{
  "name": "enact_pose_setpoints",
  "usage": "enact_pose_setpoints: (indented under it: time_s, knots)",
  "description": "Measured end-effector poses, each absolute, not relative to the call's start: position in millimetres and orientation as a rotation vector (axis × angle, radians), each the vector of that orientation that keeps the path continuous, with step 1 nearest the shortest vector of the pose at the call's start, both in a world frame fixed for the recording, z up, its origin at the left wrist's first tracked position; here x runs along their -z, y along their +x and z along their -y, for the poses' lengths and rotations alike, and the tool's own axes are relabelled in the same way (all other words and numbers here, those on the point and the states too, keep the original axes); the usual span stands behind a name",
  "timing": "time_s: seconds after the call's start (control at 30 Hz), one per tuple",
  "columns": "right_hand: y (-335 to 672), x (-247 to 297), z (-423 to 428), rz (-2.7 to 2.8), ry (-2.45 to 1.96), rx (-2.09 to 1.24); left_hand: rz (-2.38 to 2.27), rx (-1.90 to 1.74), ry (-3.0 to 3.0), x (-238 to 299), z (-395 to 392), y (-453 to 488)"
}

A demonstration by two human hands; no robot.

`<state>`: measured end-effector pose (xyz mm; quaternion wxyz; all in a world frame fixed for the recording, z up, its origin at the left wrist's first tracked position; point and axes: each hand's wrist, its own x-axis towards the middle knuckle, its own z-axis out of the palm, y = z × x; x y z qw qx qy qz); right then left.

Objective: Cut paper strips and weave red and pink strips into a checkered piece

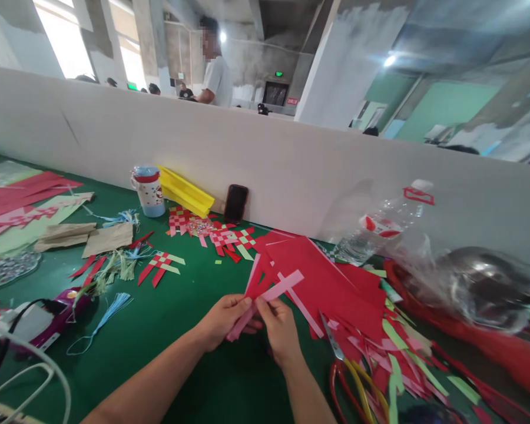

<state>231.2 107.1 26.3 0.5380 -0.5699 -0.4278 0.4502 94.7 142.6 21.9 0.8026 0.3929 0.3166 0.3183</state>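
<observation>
Pink and red paper strips (284, 285) cross each other between my two hands, above the green table. My left hand (229, 318) pinches the strips from the left, thumb on top. My right hand (277, 324) grips them from the right, its thumb close to the left one. One pink strip slants up to the right, and others stand upward from the fingers. Just beyond lie large red paper sheets (318, 271). Scissors (342, 365) with red and yellow handles rest right of my right forearm, beside a heap of cut strips (397, 365).
Woven paper pieces (161, 265) and a blue tassel (112, 312) lie to the left. Along the white partition (265, 159) stand a cup (149, 191), a yellow tray (185, 191), a phone (235, 204) and a tilted water bottle (384, 224). A power strip (55, 318) with cables sits left.
</observation>
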Motion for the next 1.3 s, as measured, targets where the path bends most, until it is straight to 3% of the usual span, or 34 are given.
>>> enact_pose_setpoints:
  time_s: [0.5, 0.9, 1.1, 1.2, 1.3]
  knots:
    - [233, -29, -109, 0.938, -1.439, -1.016, -0.684, -0.663, 0.942, -20, -140, 92]
    - [223, -17, -103, 0.842, -1.180, -1.445, -0.618, -0.519, 1.098, -25, -134, 96]
    - [270, -48, -108, 0.692, -1.165, -1.045, -0.633, -0.494, 1.041, -21, -133, 96]
    - [319, -67, -122, 1.009, -1.566, -0.649, -0.693, -0.559, 0.996, -17, -137, 96]
    - [361, -76, -144, 1.174, -1.868, -0.502, -0.754, -0.644, 0.953, -15, -141, 96]
